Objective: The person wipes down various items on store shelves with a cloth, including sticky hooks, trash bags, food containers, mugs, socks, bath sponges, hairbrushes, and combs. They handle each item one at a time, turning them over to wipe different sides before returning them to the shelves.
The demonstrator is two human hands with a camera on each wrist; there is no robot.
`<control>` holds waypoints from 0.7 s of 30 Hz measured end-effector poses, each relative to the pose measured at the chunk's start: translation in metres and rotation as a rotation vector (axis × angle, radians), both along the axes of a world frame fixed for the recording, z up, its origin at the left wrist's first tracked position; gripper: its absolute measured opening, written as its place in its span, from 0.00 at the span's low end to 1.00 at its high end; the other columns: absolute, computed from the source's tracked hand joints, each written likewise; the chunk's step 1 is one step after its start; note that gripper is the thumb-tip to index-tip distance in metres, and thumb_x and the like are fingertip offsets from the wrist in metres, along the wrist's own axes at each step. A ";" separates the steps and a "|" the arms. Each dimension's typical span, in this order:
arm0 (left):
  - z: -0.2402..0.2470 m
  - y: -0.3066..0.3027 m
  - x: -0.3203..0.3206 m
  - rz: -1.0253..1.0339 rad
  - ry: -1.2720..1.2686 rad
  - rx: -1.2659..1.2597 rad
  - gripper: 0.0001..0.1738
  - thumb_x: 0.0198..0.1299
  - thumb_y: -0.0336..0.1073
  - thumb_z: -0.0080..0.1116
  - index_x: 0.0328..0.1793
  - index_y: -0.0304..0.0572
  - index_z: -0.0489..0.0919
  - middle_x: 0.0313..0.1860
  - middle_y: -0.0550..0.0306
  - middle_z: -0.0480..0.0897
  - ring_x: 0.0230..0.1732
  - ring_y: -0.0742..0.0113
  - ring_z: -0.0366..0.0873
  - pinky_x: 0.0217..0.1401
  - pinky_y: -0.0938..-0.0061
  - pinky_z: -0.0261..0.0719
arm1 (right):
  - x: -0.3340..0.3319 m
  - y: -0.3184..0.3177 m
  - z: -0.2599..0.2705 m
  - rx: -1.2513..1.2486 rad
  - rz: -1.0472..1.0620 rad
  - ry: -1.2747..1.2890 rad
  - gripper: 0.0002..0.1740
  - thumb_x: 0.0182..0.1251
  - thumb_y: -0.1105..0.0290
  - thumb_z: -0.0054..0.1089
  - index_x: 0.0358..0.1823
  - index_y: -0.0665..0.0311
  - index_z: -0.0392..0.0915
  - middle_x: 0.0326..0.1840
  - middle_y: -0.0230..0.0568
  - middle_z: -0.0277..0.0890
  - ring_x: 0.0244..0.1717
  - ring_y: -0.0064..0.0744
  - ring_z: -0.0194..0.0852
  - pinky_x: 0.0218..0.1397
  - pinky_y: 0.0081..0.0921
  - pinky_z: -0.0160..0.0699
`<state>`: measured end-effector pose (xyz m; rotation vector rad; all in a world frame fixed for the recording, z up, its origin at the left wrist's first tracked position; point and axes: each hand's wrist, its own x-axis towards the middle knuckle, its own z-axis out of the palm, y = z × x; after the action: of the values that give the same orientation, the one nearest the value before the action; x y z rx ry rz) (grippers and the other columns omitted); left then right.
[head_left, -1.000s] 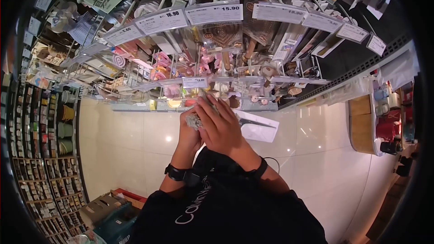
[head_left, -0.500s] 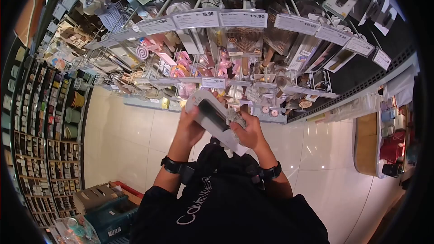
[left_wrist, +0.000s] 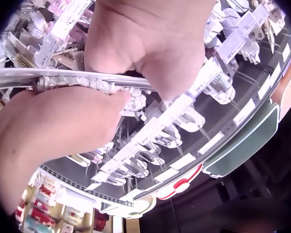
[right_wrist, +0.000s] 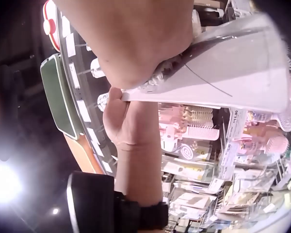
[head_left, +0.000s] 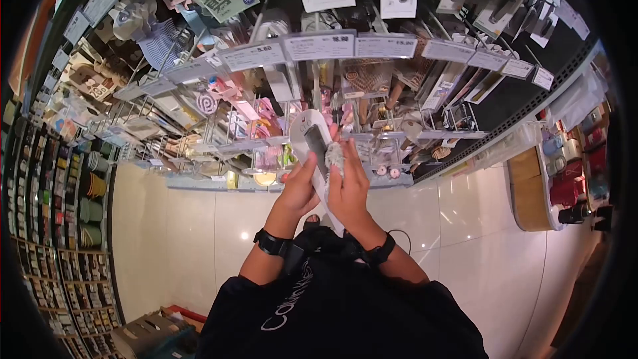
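In front of my chest, a long white-carded package (head_left: 307, 130) with a dark, narrow item in it stands tilted between both hands. My left hand (head_left: 297, 193) grips its left edge, thumb over the front. On the other side, my right hand (head_left: 351, 193) pinches a grey ruffled scrunchie (head_left: 334, 154) against the package. From the left wrist, the package (left_wrist: 19, 77) shows edge-on, with the scrunchie (left_wrist: 82, 84) bunched along it under the right hand. The right wrist view shows the package's plain white back (right_wrist: 223, 77); most of the scrunchie is hidden there.
A display rack with price labels (head_left: 322, 46) and hanging hair goods stands right ahead. Pink items (head_left: 267, 119) hang behind the package. Shelves of small goods (head_left: 46, 213) line the left, a wooden-sided stand (head_left: 530, 193) the right. A cardboard box (head_left: 143, 336) sits at lower left.
The hands first covered the scrunchie, with the package low at the right. The package then came up into the left hand, and now stands more upright with the hands closer together.
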<state>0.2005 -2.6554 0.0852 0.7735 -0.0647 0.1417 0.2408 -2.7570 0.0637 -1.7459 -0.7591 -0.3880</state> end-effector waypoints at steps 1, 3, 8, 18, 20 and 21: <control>-0.003 0.008 -0.001 0.004 -0.012 0.030 0.36 0.71 0.53 0.34 0.77 0.41 0.44 0.77 0.56 0.48 0.76 0.66 0.45 0.76 0.69 0.44 | -0.002 0.008 0.001 -0.033 0.030 -0.049 0.28 0.62 0.77 0.49 0.64 0.81 0.59 0.62 0.67 0.64 0.69 0.67 0.52 0.67 0.45 0.58; -0.005 0.023 -0.007 -0.010 0.029 0.037 0.36 0.71 0.53 0.33 0.77 0.41 0.44 0.77 0.57 0.49 0.76 0.66 0.46 0.76 0.69 0.45 | -0.003 0.026 0.003 -0.053 0.043 -0.103 0.29 0.62 0.78 0.49 0.65 0.80 0.58 0.63 0.67 0.63 0.70 0.67 0.50 0.68 0.46 0.56; -0.033 0.049 -0.017 -0.186 0.231 0.119 0.37 0.69 0.60 0.25 0.76 0.45 0.46 0.74 0.57 0.55 0.74 0.64 0.51 0.74 0.64 0.53 | 0.007 0.068 0.016 0.002 0.053 -0.138 0.29 0.62 0.79 0.47 0.66 0.79 0.57 0.65 0.66 0.60 0.71 0.65 0.47 0.70 0.46 0.52; -0.036 0.115 -0.004 0.085 0.170 0.047 0.29 0.70 0.51 0.40 0.70 0.42 0.58 0.63 0.54 0.69 0.62 0.64 0.69 0.65 0.65 0.67 | 0.002 0.094 -0.009 -0.163 0.215 -0.243 0.24 0.55 0.82 0.48 0.56 0.71 0.72 0.64 0.54 0.65 0.63 0.59 0.64 0.67 0.44 0.61; -0.027 0.142 0.017 0.106 0.153 0.129 0.22 0.69 0.45 0.47 0.62 0.40 0.68 0.50 0.57 0.77 0.51 0.66 0.75 0.57 0.68 0.73 | 0.009 0.095 -0.015 -0.215 0.158 -0.323 0.25 0.53 0.83 0.48 0.56 0.71 0.72 0.63 0.54 0.66 0.60 0.56 0.67 0.65 0.43 0.64; -0.017 0.154 0.029 0.098 0.150 0.303 0.20 0.69 0.44 0.47 0.58 0.36 0.72 0.48 0.57 0.79 0.49 0.68 0.75 0.55 0.71 0.72 | 0.013 0.097 -0.013 -0.254 0.137 -0.307 0.25 0.53 0.83 0.48 0.57 0.71 0.71 0.64 0.54 0.65 0.60 0.55 0.67 0.64 0.41 0.65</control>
<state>0.2295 -2.5013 0.0679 1.0885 0.0964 0.1689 0.2539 -2.6595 0.0507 -1.8783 -1.1845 -0.4892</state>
